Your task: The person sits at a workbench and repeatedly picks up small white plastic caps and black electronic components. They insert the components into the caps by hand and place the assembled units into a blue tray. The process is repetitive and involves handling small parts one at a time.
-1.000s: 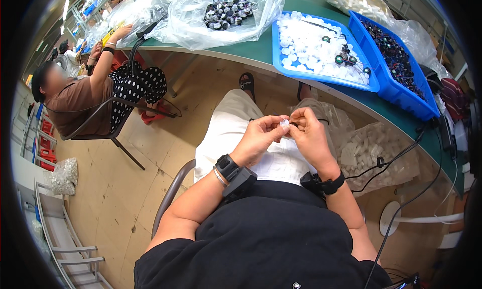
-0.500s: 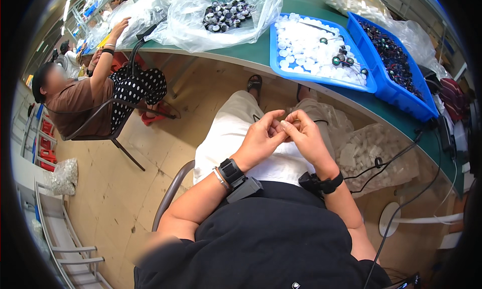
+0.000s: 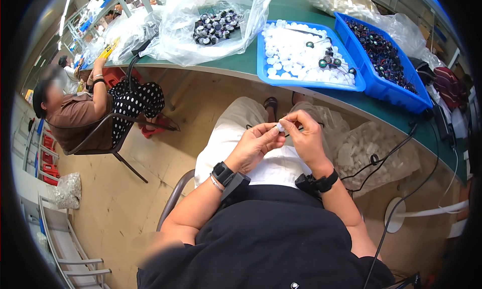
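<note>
- The left hand [image 3: 253,147] and right hand [image 3: 305,137] meet over the lap, fingertips pinched together on one small white part [image 3: 280,128].
- Risk, as a judgement: the part is tiny and held only at the fingertips, so a slip would drop it to the floor [image 3: 120,198].
- Counts, left to right: one co-worker [image 3: 83,113], one open bag [image 3: 216,25] of dark parts, two blue trays [image 3: 311,83] on the worktop [image 3: 241,63]; loose pieces are too many to count.
</note>
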A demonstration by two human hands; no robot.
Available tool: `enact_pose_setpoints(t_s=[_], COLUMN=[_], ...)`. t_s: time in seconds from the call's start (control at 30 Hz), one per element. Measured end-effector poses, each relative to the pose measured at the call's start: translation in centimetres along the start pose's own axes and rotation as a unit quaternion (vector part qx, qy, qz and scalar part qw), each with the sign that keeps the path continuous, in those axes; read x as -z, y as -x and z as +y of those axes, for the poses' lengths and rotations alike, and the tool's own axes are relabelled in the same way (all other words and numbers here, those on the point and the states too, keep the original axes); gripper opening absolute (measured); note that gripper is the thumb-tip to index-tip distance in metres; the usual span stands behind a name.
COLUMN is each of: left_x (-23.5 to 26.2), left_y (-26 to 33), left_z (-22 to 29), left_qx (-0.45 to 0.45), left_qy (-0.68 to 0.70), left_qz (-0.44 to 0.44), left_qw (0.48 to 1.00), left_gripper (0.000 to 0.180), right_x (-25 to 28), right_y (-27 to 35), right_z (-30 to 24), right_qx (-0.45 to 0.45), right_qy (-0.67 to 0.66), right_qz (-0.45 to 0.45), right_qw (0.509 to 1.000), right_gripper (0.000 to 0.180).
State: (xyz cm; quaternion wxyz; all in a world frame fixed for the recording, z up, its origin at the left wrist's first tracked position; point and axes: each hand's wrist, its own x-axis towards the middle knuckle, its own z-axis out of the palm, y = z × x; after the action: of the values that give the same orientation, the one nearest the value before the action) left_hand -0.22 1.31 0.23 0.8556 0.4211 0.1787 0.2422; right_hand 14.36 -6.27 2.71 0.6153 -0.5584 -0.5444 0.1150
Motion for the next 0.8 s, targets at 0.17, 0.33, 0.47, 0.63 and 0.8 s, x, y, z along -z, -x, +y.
enact_pose_setpoints(t_s=[0.17, 0.33, 0.47, 0.63, 0.8], left_x=[-1.4, -2.0, -1.0, -2.6, -2.1], left_y=[0.2, 0.1, -0.1, -0.1, -0.3], left_z=[1.3, 1.3, 0.8, 0.4, 0.2], left_qx=[0.017, 0.008, 0.026, -0.086, -0.150], left_qy=[-0.071, -0.104, -0.113, -0.169, -0.207], left_qz=[0.005, 0.012, 0.000, 0.061, 0.066], left_qw=[0.997, 0.995, 0.993, 0.980, 0.965], left_gripper=[0.027, 0.030, 0.030, 0.023, 0.025], right_x=[0.3, 0.1, 0.5, 0.5, 0.7], right_y=[-0.2, -0.2, -0.2, -0.3, -0.4], right_z=[0.1, 0.4, 0.1, 3.1, 2.8], right_qx=[0.126, 0.180, -0.051, -0.248, -0.298], right_qy=[0.095, 0.109, -0.040, -0.292, -0.352], right_qz=[0.026, 0.058, -0.034, -0.059, -0.073], right_qw=[0.987, 0.976, 0.997, 0.922, 0.884], right_gripper=[0.011, 0.010, 0.010, 0.012, 0.013])
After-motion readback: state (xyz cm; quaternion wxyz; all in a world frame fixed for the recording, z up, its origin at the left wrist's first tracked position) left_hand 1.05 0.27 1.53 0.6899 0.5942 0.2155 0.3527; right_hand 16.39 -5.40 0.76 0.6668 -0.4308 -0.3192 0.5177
